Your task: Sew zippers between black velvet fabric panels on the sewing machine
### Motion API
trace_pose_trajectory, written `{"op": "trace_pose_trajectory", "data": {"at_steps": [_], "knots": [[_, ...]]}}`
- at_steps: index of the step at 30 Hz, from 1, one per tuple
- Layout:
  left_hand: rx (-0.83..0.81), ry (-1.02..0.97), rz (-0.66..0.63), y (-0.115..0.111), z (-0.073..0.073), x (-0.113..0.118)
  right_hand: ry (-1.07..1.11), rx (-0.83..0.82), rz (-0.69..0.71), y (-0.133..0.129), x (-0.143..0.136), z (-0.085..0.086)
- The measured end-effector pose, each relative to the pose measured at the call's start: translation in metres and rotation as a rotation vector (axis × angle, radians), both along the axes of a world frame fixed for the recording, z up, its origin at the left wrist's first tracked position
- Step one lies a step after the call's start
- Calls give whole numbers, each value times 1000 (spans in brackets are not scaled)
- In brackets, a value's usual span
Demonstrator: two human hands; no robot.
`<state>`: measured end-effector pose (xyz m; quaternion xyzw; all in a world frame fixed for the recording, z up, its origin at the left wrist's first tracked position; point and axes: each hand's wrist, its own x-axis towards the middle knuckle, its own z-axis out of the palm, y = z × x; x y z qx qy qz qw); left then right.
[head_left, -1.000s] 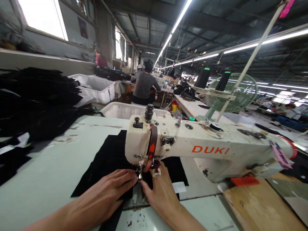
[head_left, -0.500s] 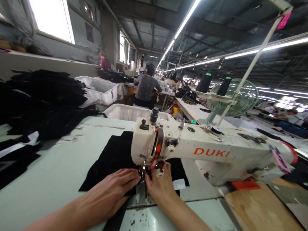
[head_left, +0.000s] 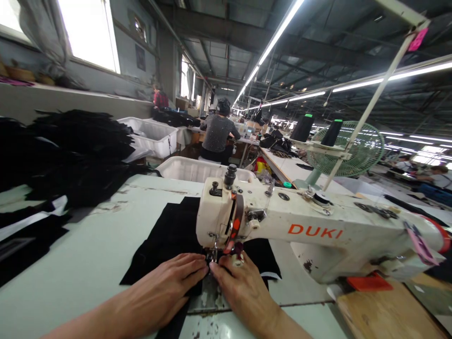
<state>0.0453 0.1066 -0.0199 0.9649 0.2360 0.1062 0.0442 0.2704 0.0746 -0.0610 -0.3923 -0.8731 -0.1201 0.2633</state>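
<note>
A piece of black fabric [head_left: 165,230] lies under the head of a white sewing machine [head_left: 314,226] marked DUKI. Resting flat on this fabric, just left of the presser foot [head_left: 213,254], is my left hand [head_left: 171,285], fingers stretched toward the needle area. On the other side, my right hand [head_left: 243,282] holds the fabric edge between thumb and bent fingers, close to the foot. The machine head partly hides those fingertips. A white patch [head_left: 271,275] shows on the fabric's right part, and a black strip runs beneath my left wrist to the table's front.
Stacked black fabric pieces [head_left: 77,146] fill the left side. White plastic bins [head_left: 197,165] stand behind the table. Thread cones [head_left: 302,127] and a green fan [head_left: 344,148] are at the right. A person [head_left: 219,129] sits ahead, back turned.
My right hand has moved slightly back toward me, and its thumb has come nearer the presser foot. The fabric's white patch shows less. The whole view has shifted a little.
</note>
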Motion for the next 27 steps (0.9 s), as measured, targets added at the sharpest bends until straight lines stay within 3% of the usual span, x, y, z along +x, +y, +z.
{"op": "trace_pose_trajectory", "data": {"at_steps": [6, 12, 20, 27], "knots": [[3, -71, -28, 2, -1, -2, 14, -37, 12, 3, -5, -8], [77, 33, -20, 5, -8, -3, 33, -26, -20, 9, -4, -17], [147, -95, -29, 9, -11, -6, 89, 57, -69, 16, -6, -25], [94, -182, -1, 11, -16, -4, 107, 34, -101, 17, -8, -24]]}}
